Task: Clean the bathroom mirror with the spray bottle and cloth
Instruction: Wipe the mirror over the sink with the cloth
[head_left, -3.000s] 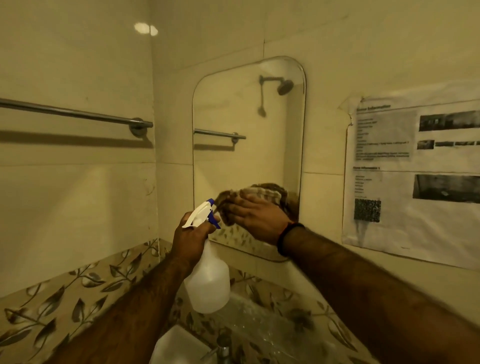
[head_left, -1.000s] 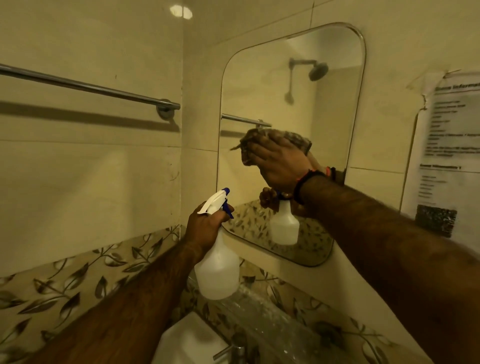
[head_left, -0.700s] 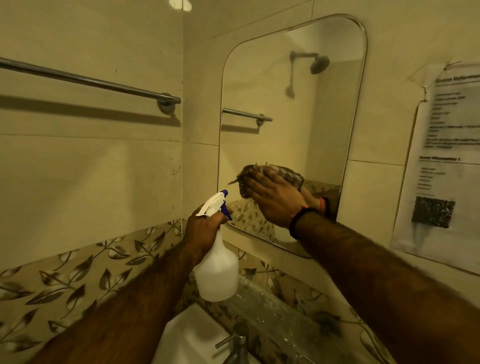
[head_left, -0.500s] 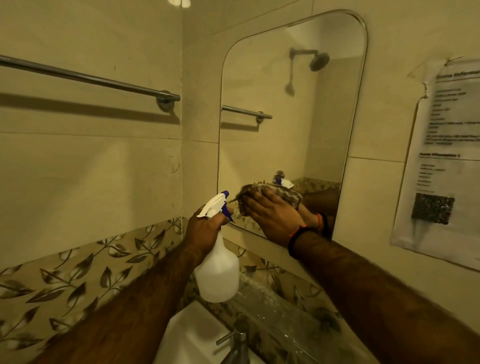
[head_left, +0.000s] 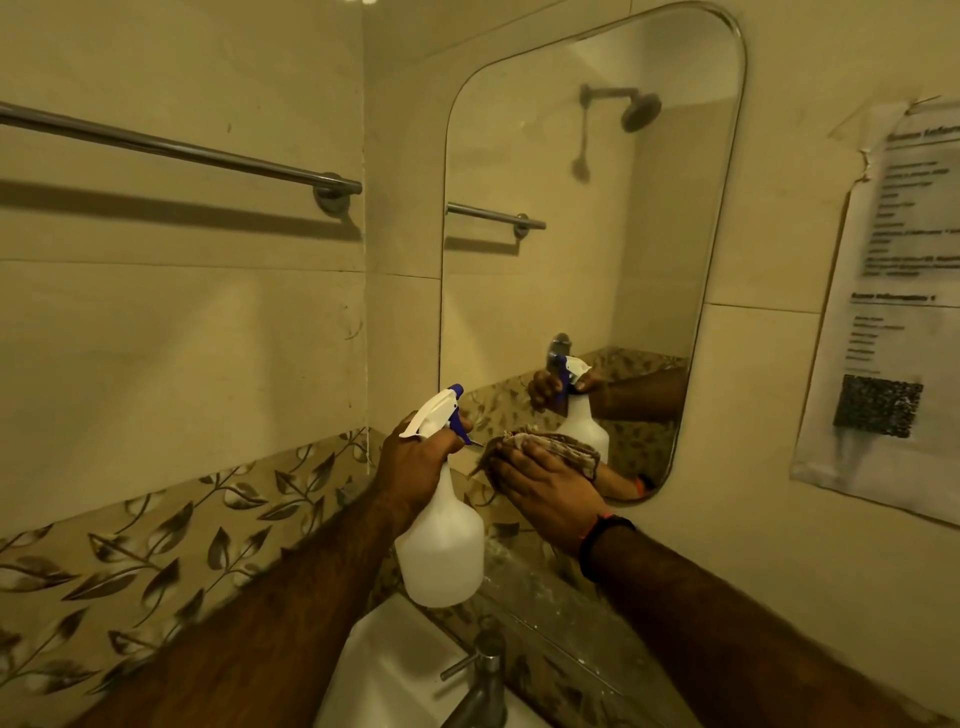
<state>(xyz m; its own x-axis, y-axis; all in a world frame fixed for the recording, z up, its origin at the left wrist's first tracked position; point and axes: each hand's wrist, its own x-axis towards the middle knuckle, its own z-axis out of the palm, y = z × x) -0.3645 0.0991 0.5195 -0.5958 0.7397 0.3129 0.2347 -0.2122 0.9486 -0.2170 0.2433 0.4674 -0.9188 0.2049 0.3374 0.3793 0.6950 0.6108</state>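
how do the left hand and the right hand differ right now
The left hand grips the spray bottle by its neck, fingers curled; the right hand lies flat on the cloth. The left hand is clear of the wall; the right hand presses the cloth onto the mirror at its bottom edge. The right wrist wears a dark band; the left wrist shows none. Both are raised near the mirror's lower left corner.

Cloth (head_left: 563, 448) (right hand (head_left: 550, 488)) slid to mirror (head_left: 587, 234) bottom.

White spray bottle (head_left: 441, 551) upright; brown cloth (head_left: 566, 447) apparently pressed on mirror (head_left: 571, 260).
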